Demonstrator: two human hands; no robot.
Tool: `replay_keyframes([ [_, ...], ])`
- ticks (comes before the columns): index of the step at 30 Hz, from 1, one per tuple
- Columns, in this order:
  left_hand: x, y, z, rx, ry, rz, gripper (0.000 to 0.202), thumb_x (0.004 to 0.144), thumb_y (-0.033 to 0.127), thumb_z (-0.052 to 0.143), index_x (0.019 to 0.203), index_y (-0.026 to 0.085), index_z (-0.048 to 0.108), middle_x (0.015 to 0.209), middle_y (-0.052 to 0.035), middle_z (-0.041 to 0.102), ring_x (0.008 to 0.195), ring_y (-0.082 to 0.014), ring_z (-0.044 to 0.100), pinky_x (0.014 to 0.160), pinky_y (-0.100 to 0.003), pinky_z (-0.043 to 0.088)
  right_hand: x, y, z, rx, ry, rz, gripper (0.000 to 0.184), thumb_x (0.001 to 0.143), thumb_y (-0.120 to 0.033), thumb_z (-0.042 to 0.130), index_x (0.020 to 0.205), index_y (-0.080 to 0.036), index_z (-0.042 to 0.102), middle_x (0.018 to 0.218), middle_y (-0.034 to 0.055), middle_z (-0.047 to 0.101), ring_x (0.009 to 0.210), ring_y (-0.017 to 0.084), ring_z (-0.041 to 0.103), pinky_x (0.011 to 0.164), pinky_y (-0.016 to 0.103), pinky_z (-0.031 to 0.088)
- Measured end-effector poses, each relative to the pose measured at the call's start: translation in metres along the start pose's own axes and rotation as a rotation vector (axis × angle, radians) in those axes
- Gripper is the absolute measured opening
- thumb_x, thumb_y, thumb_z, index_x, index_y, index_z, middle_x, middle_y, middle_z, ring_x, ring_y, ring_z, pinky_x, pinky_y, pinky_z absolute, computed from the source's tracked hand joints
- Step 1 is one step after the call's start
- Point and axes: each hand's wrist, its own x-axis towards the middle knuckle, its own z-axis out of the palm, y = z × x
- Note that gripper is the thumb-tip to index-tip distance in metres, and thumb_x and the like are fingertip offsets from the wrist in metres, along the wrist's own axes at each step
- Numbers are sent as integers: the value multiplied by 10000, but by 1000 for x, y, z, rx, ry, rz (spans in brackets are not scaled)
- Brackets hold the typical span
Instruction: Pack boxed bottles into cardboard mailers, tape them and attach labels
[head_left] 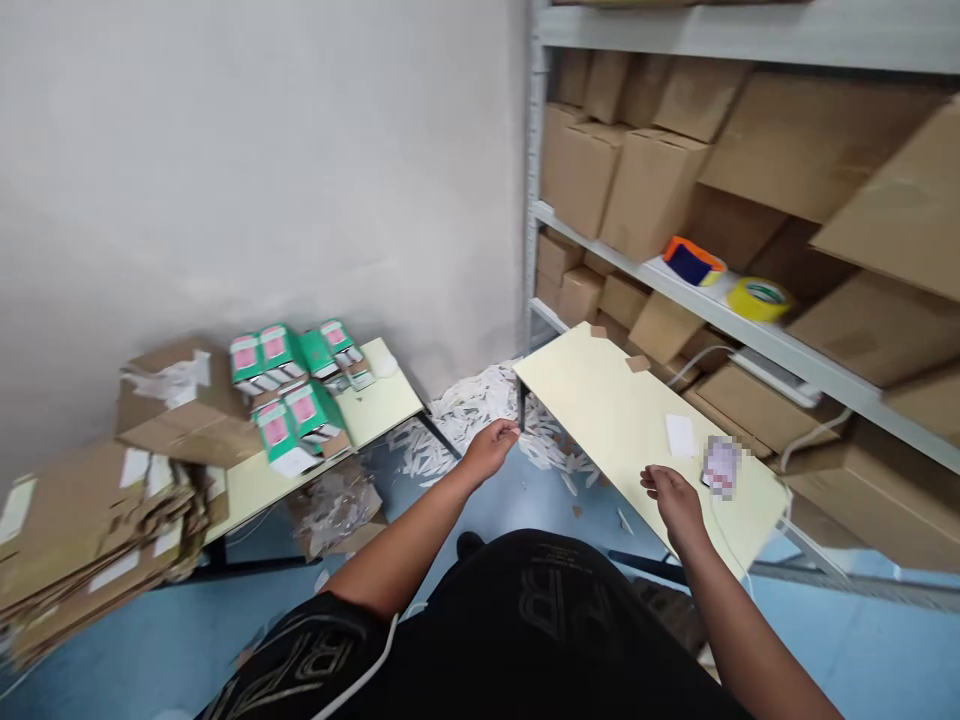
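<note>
My left hand [489,450] hangs in mid-air over the gap between two tables, its fingers curled together with nothing visible in them. My right hand [677,508] is above the near part of the right-hand pale yellow table [585,400], fingers loosely bent and a little apart, holding nothing. Just right of it lies a phone-like thing [721,467], partly blurred out, with a white cable by it. A small white card [680,436] rests on the tabletop beyond my right hand.
On the left table [382,395] stand several green-and-white boxes [304,405] and an open carton [180,400]. Flattened cardboard [97,540] is piled at the left. Paper strips [480,400] litter the floor. A shelf rack [630,265] holds cartons and yellow tape [757,298].
</note>
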Motion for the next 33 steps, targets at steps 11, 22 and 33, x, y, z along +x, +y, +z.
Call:
replay_keyframes([
  [11,-39,-91,-185,-29,215,-55,367,841,503,624,1058,217,699,1019,-62,746,982,-273,698,887,-380,532,-22,-53,219,-150,-290,-154,441,793,-627,641,921,-217,742,947,88,794,888,282,750,749,370,587],
  [22,-65,-154,-260,-161,481,-161,379,839,485,615,1068,190,681,1077,-94,744,1036,-264,693,936,-374,520,-13,-92,361,-343,-612,-213,449,764,-649,645,904,-231,737,880,89,789,894,312,751,759,400,587],
  [33,-49,-163,-315,-127,804,-403,365,860,412,615,1137,182,676,1165,-76,734,1087,-252,678,949,-343,508,32,-143,531,-450,-1033,-269,475,762,-618,647,957,-192,727,951,93,787,945,294,735,792,368,558],
])
